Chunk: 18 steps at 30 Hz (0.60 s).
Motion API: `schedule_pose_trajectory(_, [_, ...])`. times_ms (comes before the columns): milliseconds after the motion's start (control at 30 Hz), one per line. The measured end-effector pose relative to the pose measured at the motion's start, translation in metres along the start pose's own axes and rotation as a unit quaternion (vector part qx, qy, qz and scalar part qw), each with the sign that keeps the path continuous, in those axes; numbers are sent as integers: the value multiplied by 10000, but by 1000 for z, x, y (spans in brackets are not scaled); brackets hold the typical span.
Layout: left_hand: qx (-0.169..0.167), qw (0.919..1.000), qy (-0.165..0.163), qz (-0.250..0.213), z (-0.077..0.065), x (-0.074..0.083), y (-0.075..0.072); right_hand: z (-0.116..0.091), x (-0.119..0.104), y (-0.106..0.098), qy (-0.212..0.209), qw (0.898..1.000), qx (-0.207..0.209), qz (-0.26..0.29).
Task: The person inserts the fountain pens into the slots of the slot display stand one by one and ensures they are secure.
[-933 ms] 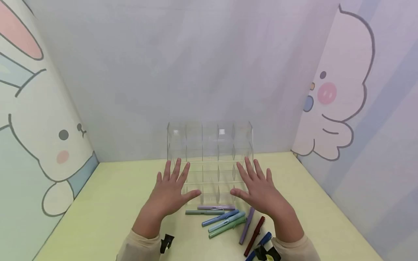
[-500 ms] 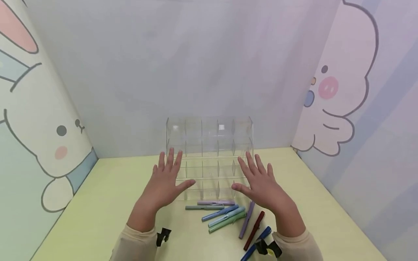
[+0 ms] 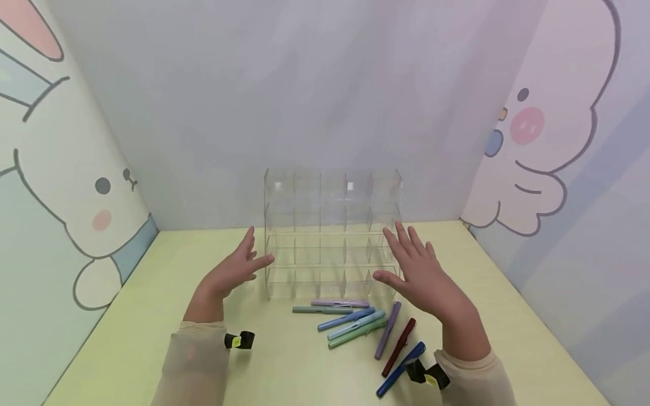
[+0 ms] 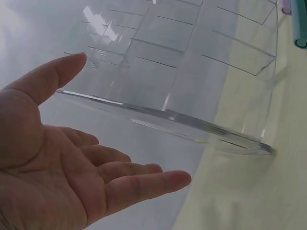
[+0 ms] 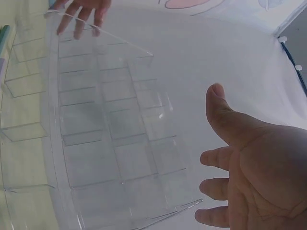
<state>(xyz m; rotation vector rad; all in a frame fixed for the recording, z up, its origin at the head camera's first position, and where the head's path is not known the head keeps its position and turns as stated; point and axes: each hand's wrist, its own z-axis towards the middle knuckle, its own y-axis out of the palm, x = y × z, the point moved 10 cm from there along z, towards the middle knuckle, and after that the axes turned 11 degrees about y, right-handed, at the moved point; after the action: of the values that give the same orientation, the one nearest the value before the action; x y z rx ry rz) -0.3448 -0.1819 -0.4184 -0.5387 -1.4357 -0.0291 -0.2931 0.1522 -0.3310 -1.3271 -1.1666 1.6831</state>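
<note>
A clear acrylic rack [image 3: 332,234] with tiers of small compartments stands on the table near the back wall. My left hand [image 3: 235,269] hovers beside its left side, fingers extended and palm turned toward it. In the left wrist view, the left hand [image 4: 67,167] is empty, with its thumb spread apart. Over the rack's right front part my right hand [image 3: 422,277] has straight, spread fingers; in the right wrist view, this hand [image 5: 268,167] holds nothing. Several capped pens lie before the rack, including a grey-green pen [image 3: 322,310], a dark red pen [image 3: 399,347] and a dark blue pen [image 3: 401,369].
The pale yellow table [image 3: 284,366] is bounded by a grey back wall [image 3: 325,101]. Side panels carry cartoon figures, a rabbit [image 3: 81,186] on the left and a white character [image 3: 548,129] on the right. Black wrist mounts [image 3: 240,340] stick out from both sleeves.
My left hand has moved left, off the rack's front, and turned its palm inward. The right hand stays spread near the rack's right side. The head view has tilted slightly down; the pens lie unmoved.
</note>
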Motion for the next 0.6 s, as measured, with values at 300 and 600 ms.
schedule_pose_trajectory(300, [-389, 9979, -88, -506, 8, -16, 14, -10, 30, -17, 616, 9972, -369, 206])
schedule_pose_trajectory(600, [-493, 9964, -96, -680, -1, -16, 18, -27, 52, -17, 1061, 9885, -1079, 38])
